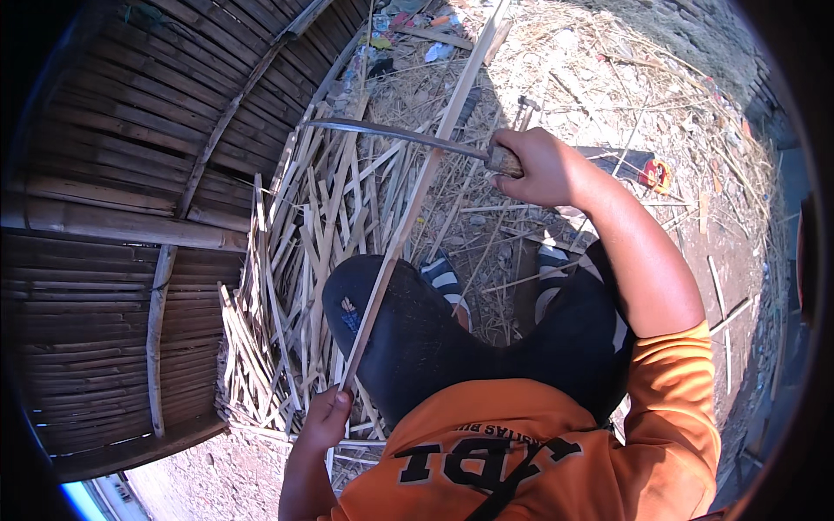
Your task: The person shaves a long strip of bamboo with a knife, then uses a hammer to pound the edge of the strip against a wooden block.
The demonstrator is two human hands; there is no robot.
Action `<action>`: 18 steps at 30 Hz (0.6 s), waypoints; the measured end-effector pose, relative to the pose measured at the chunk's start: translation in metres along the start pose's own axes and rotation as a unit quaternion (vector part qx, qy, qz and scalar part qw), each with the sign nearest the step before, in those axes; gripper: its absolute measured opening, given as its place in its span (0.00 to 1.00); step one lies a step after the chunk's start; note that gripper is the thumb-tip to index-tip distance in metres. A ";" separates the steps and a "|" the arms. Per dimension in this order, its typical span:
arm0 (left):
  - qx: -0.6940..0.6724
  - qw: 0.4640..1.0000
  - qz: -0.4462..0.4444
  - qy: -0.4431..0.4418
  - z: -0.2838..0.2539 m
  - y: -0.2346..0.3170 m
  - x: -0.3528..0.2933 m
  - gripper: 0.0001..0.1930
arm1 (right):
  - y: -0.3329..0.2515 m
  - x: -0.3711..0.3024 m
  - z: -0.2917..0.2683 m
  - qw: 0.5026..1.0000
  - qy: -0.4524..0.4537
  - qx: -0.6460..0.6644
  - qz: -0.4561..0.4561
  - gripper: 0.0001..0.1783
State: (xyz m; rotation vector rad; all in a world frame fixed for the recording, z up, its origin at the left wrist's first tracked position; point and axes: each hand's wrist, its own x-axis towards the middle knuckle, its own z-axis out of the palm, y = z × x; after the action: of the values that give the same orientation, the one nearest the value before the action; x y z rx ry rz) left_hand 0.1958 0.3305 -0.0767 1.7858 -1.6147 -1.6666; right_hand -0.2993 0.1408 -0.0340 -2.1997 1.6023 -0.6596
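Observation:
A long, pale bamboo strip (407, 217) runs slantwise from my left side, across my left knee, up past the top of the view. My left hand (327, 418) is closed around its near end. In my right hand (540, 165) is the wooden handle of a machete (382, 130). Its long, slightly curved blade points left and crosses the strip well beyond my knee. Blade and strip appear to touch there, but how deep the edge sits in the bamboo cannot be made out.
A heap of split bamboo strips (300, 252) lies to my left against a slatted bamboo wall (130, 130). Shavings and litter cover the ground ahead (625, 95). My striped sandals (446, 282) are between these and my bent knees. A red and yellow object (658, 175) lies at right.

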 end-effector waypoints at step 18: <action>0.031 0.998 0.029 0.045 0.034 0.029 0.040 0.29 | 0.014 0.014 0.051 0.992 -0.096 -0.077 -0.020 0.16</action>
State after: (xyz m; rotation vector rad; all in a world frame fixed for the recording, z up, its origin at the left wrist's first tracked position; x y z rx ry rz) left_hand 0.1430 0.3052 -0.0896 1.7982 -1.6801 -1.5043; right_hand -0.2788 0.1235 -0.0810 -2.3305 1.5599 -0.3298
